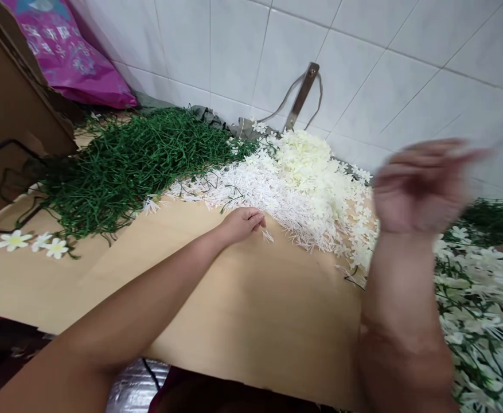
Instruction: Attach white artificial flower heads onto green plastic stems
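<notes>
My left hand [243,224] is low over the board, its thumb and fingers pinched together. From the fingertips a small white stamen piece [268,236] sticks out. Just beyond it lies a heap of white artificial stamens [251,183], with cream plastic petals [305,158] piled behind. My right hand [421,186] is raised at the right, smeared by motion. Its fingers are too blurred to show whether they hold anything. Tangled green plastic stems [143,163] form a big mound at the left.
A brown board [251,310] covers the table. Assembled white flowers [479,298] are heaped at the right, and several yellow-centred ones [14,240] lie at the left. A cardboard box [14,115] and a pink bag [74,57] stand far left. A metal strip [301,97] leans on the tiled wall [234,46].
</notes>
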`<state>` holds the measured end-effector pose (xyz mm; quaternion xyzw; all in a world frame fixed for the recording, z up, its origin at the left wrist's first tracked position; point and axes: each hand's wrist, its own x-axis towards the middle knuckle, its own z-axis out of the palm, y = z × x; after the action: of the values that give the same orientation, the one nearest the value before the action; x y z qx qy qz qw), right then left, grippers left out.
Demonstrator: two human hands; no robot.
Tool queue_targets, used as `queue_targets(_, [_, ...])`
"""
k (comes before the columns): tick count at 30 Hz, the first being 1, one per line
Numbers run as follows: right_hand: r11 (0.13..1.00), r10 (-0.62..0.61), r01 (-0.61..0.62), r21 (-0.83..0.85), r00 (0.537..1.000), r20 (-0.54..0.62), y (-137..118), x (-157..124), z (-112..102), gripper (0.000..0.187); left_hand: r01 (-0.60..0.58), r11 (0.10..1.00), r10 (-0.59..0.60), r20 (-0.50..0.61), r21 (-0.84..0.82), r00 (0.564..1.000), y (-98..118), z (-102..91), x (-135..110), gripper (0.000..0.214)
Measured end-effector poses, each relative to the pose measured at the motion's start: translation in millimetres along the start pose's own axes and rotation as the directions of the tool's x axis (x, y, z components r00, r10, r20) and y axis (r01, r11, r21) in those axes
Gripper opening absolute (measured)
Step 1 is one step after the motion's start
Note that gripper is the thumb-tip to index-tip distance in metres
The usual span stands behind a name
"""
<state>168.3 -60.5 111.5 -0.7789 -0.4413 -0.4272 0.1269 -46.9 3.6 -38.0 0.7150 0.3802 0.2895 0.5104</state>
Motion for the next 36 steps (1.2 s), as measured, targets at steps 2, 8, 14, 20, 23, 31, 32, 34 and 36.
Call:
queue_targets(2, [0.506, -0.261, -0.027, 0.862, 0.948, 0.182, -45.0, -16.6, 12.8, 0.025, 0.002, 1.000, -0.002, -0.013, -0.002, 1.000, 0.9, -0.3, 0.1, 0.026])
queue_targets(8, [0.341, -0.750, 0.108, 0.934, 0.630, 0.201, -149.4, -49.3, 34.6, 0.018, 0.032, 0.999, -0.036, -0.096, -0.037, 0.995, 0.1, -1.8, 1.2, 0.024])
queue_targets(14, [0.482, -0.779, 0.089, 0.872, 0.498, 0.380, -162.2, -41.5, 44.0, 0.019, 0.045, 0.989, -0.055, -0.069, -0.142, 0.996, 6.2, -4.1, 1.1, 0.023])
queue_targets(20, [0.457, -0.804, -0.127, 0.881, 0.364, 0.469, -166.6, -38.1, 52.8, 0.013, 0.049, 0.980, -0.068, -0.091, -0.193, 0.994, 10.8, -2.0, -0.2, 0.012])
queue_targets(23, [0.450, -0.799, -0.091, 0.889, 0.405, 0.446, -167.8, -36.0, 52.1, 0.006, 0.074, 0.967, -0.095, -0.076, -0.242, 0.993, 9.0, -2.2, -1.2, 0.013])
queue_targets(31, [0.227, -0.579, -0.242, 0.943, 0.746, 0.330, -129.4, -59.5, 45.3, 0.008, -0.096, 0.703, -0.158, -0.287, -0.705, 0.945, 4.0, -14.8, 1.1, 0.025])
queue_targets(32, [0.190, -0.602, -0.277, 0.942, 0.725, 0.335, -124.7, -64.5, 44.9, 0.008, -0.098, 0.686, -0.169, -0.288, -0.721, 0.942, 4.5, -15.5, 1.1, 0.024])
queue_targets(34, [0.151, -0.651, -0.322, 0.935, 0.679, 0.339, -117.2, -72.4, 44.4, 0.007, -0.091, 0.682, -0.178, -0.285, -0.726, 0.942, 6.0, -16.1, 0.6, 0.018])
queue_targets(36, [0.152, -0.672, -0.310, 0.939, 0.664, 0.328, -110.6, -76.7, 44.3, 0.004, -0.085, 0.682, -0.196, -0.294, -0.726, 0.936, 7.4, -17.7, 0.3, 0.014])
